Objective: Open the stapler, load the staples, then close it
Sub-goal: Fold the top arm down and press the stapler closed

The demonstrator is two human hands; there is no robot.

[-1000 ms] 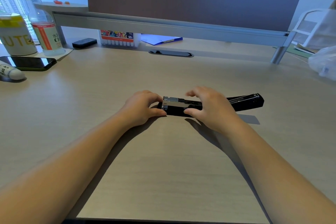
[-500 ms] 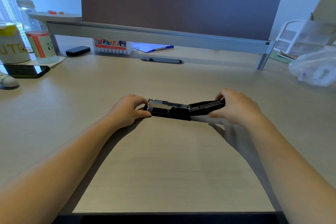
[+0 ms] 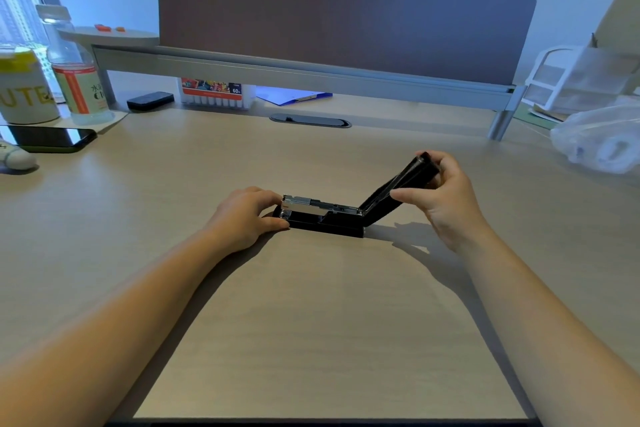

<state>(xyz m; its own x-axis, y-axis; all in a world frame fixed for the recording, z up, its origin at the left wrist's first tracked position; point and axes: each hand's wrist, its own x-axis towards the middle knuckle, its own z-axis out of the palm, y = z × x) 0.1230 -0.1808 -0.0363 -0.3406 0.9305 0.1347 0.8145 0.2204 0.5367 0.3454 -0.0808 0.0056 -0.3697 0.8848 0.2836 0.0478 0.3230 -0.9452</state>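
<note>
A black stapler (image 3: 325, 224) lies on the wooden desk (image 3: 311, 322) at mid-frame, its base flat and its silver staple channel (image 3: 311, 206) exposed. The black top cover (image 3: 398, 187) is hinged at the right end and stands tilted up to the right at about forty degrees. My left hand (image 3: 242, 218) pinches the stapler's left front end against the desk. My right hand (image 3: 443, 198) grips the raised tip of the cover between thumb and fingers. I cannot tell whether staples lie in the channel.
At the far left stand a bottle (image 3: 74, 73), a white-and-yellow can (image 3: 24, 90), a dark phone (image 3: 48, 139) and a small black box (image 3: 150, 100). A marker set (image 3: 213, 94) sits under the partition. A clear plastic bag (image 3: 599, 139) and white organiser (image 3: 571, 80) are at right.
The cover lay flat, fully swung out to the right. My right hand took its tip and has lifted it up and leftward. My left hand stayed on the front end.
</note>
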